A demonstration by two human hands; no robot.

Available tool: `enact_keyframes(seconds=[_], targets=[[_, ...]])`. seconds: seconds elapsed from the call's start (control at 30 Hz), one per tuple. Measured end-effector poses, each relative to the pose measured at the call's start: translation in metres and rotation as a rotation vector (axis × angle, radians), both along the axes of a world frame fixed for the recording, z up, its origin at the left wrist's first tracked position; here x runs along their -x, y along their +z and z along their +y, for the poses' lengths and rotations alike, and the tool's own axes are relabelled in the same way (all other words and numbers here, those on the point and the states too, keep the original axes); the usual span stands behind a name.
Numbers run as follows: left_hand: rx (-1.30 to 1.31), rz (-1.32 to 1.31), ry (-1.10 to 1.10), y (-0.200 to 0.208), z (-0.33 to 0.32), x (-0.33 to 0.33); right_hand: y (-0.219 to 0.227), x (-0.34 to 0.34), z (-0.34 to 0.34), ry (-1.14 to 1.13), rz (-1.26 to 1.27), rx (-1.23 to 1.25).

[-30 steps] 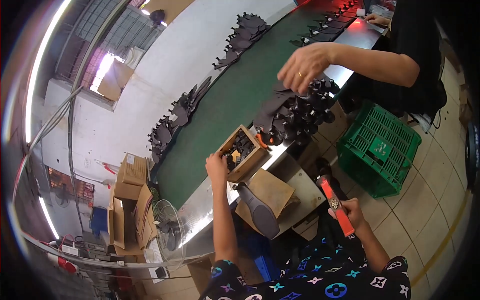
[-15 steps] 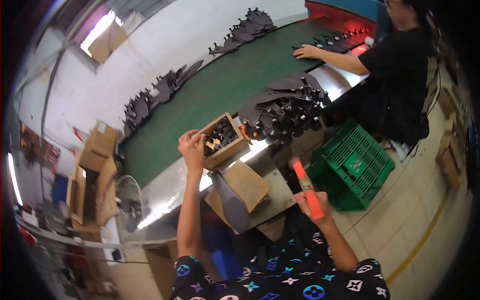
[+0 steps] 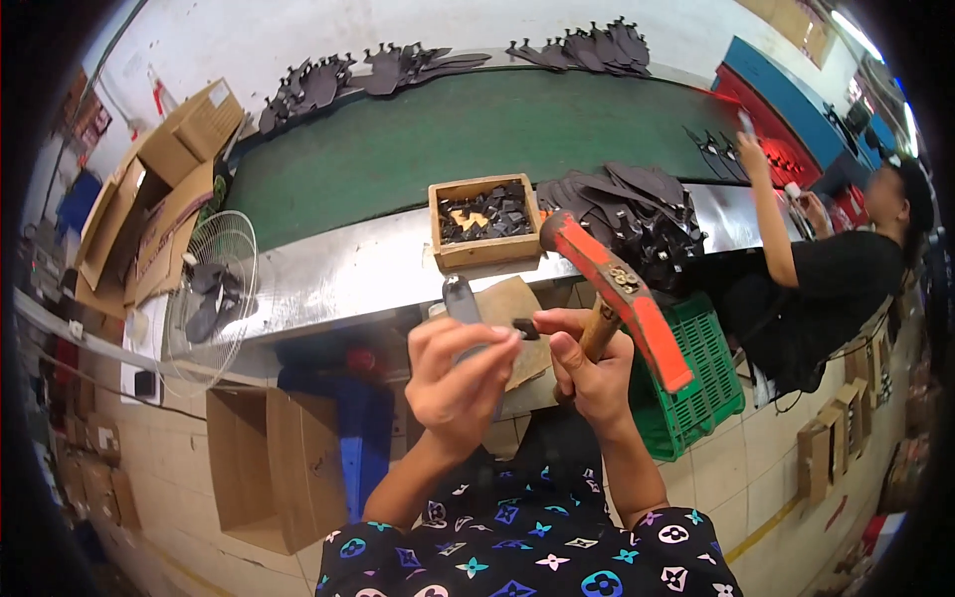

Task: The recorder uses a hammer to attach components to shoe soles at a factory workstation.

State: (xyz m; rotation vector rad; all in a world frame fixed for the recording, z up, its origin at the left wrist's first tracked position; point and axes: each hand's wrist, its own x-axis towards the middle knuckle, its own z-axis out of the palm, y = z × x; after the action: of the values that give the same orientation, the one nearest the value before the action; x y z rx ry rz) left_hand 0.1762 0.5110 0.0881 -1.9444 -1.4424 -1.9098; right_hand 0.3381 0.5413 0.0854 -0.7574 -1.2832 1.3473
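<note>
My right hand (image 3: 597, 373) is wrapped round the wooden handle of a hammer (image 3: 622, 284) with a long orange-red head. A small black piece (image 3: 525, 328) sits between the fingertips of both hands. My left hand (image 3: 458, 373) pinches at its left side, while right fingertips meet its other side. Behind the left hand, a dark grey sole-shaped piece (image 3: 459, 297) lies partly hidden on a tan pad (image 3: 509, 298). Just beyond stands a wooden box (image 3: 487, 258) of small black parts and some yellowish ones.
Grey sole-shaped pieces (image 3: 597, 204) are heaped right of the box, beside a green conveyor belt (image 3: 398, 159). Below the heap is a green crate (image 3: 711, 368). A fan (image 3: 214, 298) and cardboard boxes (image 3: 189, 139) stand left. A co-worker (image 3: 831, 269) reaches over the belt's right end.
My left hand has come away from the wooden box to meet my right hand in front of me. The hammer has been raised, and the view has turned.
</note>
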Motion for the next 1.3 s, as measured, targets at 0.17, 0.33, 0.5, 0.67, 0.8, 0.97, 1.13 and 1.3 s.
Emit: enact_keyframes(seconds=[0.17,0.33,0.5,0.67,0.8,0.97,1.13,1.3], targets=[[-0.141,0.157,-0.087,0.004,-0.014,0.013,0.0,0.01,-0.003,0.069,0.035,-0.026],[-0.398,0.485,-0.086,-0.011,-0.009,0.029,-0.001,0.012,-0.006,0.121,0.049,-0.017],[-0.295,0.341,-0.093,-0.036,0.006,0.049,-0.013,0.01,0.003,0.114,-0.114,-0.031],[0.321,-0.1,0.095,-0.095,0.062,0.06,-0.034,0.016,0.033,0.033,-0.293,-0.013],[0.555,-0.166,-0.076,-0.121,0.086,0.068,-0.044,0.023,0.05,0.046,-0.321,-0.002],[0.534,0.001,-0.18,-0.122,0.081,0.058,-0.062,0.019,0.066,0.039,-0.505,-0.069],[0.417,0.078,-0.172,-0.132,0.074,0.043,-0.069,0.027,0.073,0.042,-0.559,-0.299],[0.434,0.074,-0.176,-0.128,0.073,0.047,-0.076,0.026,0.074,0.032,-0.644,-0.34]])
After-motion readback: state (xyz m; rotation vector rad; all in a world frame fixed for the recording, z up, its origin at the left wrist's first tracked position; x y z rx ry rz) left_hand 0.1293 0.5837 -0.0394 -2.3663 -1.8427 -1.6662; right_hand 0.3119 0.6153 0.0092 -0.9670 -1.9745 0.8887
